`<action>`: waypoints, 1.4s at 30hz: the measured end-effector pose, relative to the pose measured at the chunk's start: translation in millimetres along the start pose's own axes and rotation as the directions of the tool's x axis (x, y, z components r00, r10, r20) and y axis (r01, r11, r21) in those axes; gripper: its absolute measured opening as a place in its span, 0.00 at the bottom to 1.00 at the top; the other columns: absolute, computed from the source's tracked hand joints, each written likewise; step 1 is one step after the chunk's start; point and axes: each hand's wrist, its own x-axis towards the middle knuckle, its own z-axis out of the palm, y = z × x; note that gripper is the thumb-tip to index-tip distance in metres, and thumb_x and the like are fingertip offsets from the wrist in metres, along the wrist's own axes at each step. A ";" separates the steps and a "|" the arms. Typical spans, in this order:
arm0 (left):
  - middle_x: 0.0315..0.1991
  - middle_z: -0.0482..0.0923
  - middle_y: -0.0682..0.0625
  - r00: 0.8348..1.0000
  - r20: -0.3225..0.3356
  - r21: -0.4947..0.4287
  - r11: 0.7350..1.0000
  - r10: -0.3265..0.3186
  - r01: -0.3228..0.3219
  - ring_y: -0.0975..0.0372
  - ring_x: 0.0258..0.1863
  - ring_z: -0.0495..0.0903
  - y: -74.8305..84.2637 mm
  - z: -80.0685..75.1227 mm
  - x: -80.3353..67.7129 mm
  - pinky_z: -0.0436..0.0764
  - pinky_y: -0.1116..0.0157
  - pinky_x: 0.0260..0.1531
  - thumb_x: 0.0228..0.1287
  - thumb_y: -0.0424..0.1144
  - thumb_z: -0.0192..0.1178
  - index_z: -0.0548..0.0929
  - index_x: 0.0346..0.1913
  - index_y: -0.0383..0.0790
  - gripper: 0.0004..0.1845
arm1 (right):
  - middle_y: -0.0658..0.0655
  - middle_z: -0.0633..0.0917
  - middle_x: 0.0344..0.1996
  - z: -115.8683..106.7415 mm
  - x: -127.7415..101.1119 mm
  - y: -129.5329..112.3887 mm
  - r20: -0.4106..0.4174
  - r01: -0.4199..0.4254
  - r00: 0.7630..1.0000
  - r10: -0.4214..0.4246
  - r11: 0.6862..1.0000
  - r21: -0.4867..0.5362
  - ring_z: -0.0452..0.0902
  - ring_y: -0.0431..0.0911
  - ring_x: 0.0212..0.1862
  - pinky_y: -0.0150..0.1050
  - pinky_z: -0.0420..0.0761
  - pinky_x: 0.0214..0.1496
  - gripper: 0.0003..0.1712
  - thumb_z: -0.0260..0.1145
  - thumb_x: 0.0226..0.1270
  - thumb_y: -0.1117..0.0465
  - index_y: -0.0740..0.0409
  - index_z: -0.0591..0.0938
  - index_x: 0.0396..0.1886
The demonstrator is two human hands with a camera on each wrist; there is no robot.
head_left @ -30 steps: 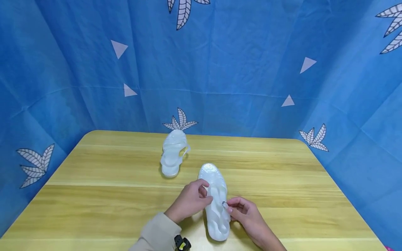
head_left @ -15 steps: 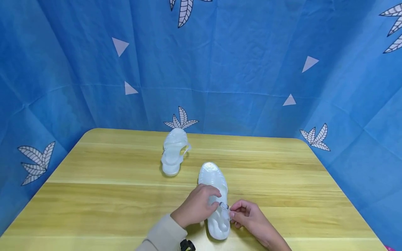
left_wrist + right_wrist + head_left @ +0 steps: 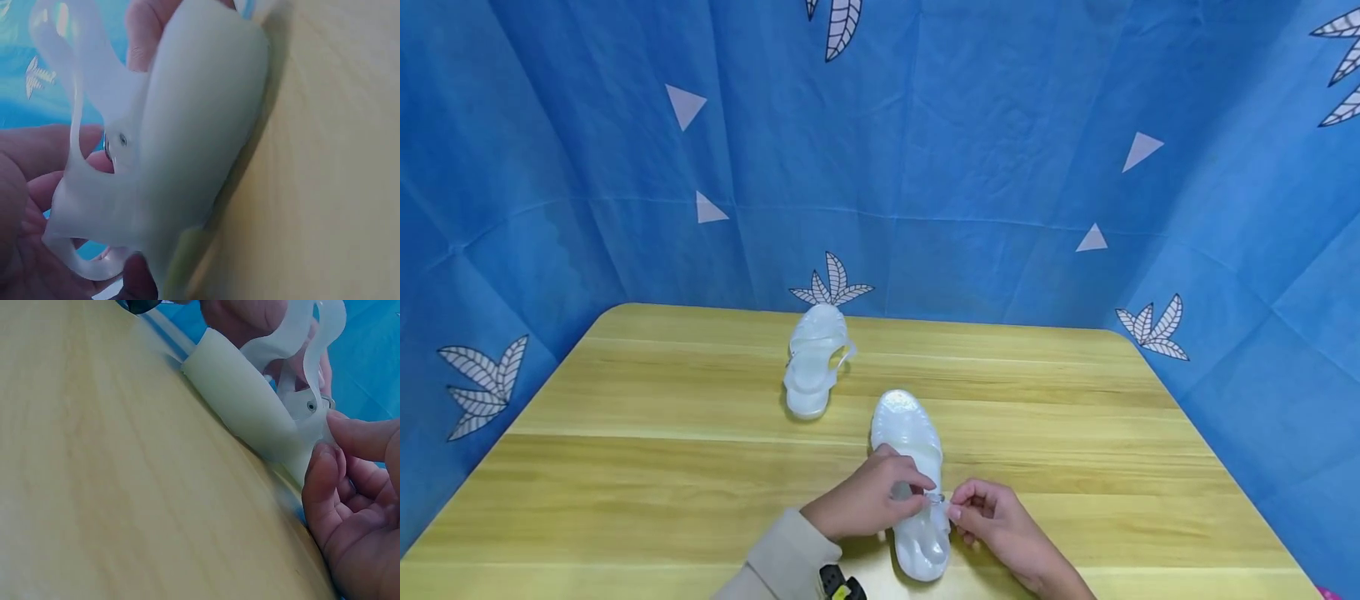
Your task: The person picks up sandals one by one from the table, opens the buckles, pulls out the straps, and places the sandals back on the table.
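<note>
Your left hand (image 3: 865,504) is curled around the strap of the near sandal (image 3: 913,475), which lies on the bench (image 3: 625,467) right in front of you. Your right hand (image 3: 992,521) pinches the small buckle (image 3: 934,497) at its side. The second sandal (image 3: 812,367) sits well apart, farther back.

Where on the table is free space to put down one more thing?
The table is bare along its whole left side, left of the far sandal, and along its right side, right of the near sandal. It is crowded at the front middle, where the left hand and right hand pinch the near sandal's strap.
</note>
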 end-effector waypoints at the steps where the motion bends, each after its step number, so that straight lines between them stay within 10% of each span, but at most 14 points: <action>1: 0.36 0.79 0.64 1.000 0.001 -0.034 0.999 0.001 -0.001 0.70 0.40 0.65 -2.4 1.2 -0.6 0.66 0.72 0.42 0.63 0.44 0.60 0.86 0.45 0.49 0.11 | 0.53 0.76 0.32 0.3 0.3 0.2 0.005 0.010 1.000 -0.010 1.000 0.003 0.73 0.39 0.31 0.30 0.76 0.33 0.14 0.61 0.66 0.62 0.71 0.72 0.40; 6: 0.36 0.78 0.66 1.000 0.002 -0.170 0.985 -0.003 0.003 0.70 0.44 0.64 -13.2 7.1 -3.0 0.65 0.70 0.46 0.64 0.48 0.59 0.86 0.45 0.50 0.12 | 0.53 0.76 0.32 2.8 1.2 0.9 0.018 0.022 1.000 -0.022 1.000 0.015 0.72 0.39 0.32 0.30 0.74 0.32 0.13 0.59 0.67 0.61 0.69 0.72 0.40; 42: 0.36 0.80 0.56 1.000 -0.001 -0.328 0.944 0.014 -0.014 0.68 0.44 0.66 -20.8 11.8 -1.1 0.64 0.69 0.48 0.62 0.42 0.62 0.86 0.44 0.44 0.11 | 0.48 0.78 0.25 16.1 7.6 2.4 -0.079 0.019 0.997 -0.009 0.992 0.122 0.70 0.36 0.24 0.27 0.74 0.25 0.09 0.64 0.63 0.62 0.64 0.78 0.35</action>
